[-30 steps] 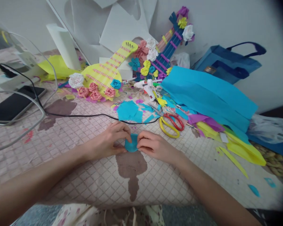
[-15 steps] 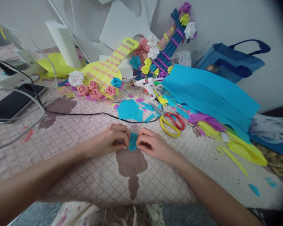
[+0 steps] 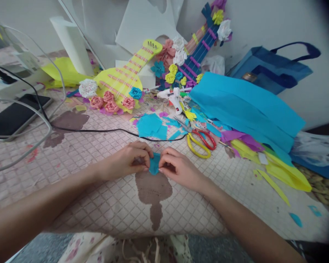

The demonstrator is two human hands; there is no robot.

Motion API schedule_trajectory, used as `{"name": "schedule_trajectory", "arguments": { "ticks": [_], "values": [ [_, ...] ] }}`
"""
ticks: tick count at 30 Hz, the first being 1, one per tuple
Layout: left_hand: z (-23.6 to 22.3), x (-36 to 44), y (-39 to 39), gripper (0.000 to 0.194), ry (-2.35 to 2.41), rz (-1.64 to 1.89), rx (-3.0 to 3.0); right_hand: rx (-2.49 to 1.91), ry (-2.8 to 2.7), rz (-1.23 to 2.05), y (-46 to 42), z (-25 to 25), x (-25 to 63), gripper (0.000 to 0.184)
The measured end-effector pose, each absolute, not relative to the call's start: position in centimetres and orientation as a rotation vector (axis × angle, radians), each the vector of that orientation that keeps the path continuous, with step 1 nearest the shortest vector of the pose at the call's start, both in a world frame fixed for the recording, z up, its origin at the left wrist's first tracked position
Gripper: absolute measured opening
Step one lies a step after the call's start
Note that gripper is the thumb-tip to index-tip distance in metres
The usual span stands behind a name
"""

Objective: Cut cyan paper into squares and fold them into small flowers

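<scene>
A small piece of blue crepe paper (image 3: 154, 164) is held between both hands, low over the tablecloth. My left hand (image 3: 135, 157) pinches its left edge with thumb and fingers; my right hand (image 3: 175, 164) pinches the right edge. The fingers hide both sides of the piece, so only its middle shows. Just beyond the hands lies a small pile of cut blue paper pieces (image 3: 151, 126). Scissors (image 3: 200, 140) with one yellow and one red handle rest to the right of that pile. A white glue gun (image 3: 172, 96) lies farther back.
A yellow paper guitar (image 3: 120, 83) with paper roses and a blue one (image 3: 199, 54) stand at the back. Large blue sheets (image 3: 244, 106) and a blue bag (image 3: 271, 69) are at right. A black cable (image 3: 104, 130) crosses the table from near a phone (image 3: 16, 115).
My hands have drawn closer together, and the blue paper between them shows narrower and more curved at its lower edge. The view has shifted slightly.
</scene>
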State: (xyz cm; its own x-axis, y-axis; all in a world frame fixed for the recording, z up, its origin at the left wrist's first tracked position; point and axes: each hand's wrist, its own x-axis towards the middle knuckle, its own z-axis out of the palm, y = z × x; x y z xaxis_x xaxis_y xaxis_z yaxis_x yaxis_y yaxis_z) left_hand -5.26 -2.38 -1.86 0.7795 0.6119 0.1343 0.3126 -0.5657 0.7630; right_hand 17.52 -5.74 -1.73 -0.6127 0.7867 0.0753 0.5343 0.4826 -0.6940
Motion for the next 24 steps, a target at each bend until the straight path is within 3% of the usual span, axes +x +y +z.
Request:
{"name": "schedule_trajectory", "arguments": {
  "ticks": [24],
  "values": [
    [-2.6, -3.6, -4.0, 0.007, 0.962, 0.572, 2.274, -1.215, -2.318, 0.744, -6.5, -2.3, 16.5, 0.01]
  ]
}}
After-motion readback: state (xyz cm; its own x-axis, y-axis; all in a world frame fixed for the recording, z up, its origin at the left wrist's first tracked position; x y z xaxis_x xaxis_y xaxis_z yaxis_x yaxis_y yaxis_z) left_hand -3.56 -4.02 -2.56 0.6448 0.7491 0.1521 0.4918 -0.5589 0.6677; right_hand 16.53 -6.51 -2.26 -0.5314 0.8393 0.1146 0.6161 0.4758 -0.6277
